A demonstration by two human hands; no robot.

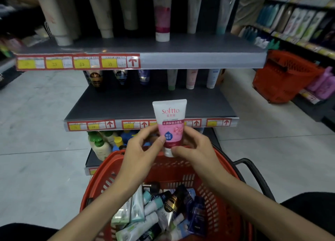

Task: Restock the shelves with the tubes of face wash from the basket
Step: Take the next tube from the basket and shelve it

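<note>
The left hand (pixel 139 147) and the right hand (pixel 196 147) both pinch the pink tube (pixel 170 119), cap down, so it stands up between the fingers, above the basket (pixel 107 170), probably ready for the shelf (pixel 117 103).

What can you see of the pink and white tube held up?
The Softto face wash tube is plastic-looking, white at its crimped top, pink then dark red below, with a blue drop badge and a white cap pointing down. It is upright above the red basket, before the middle shelf. The left hand pinches its left side; the right hand holds its right side and cap.
</note>
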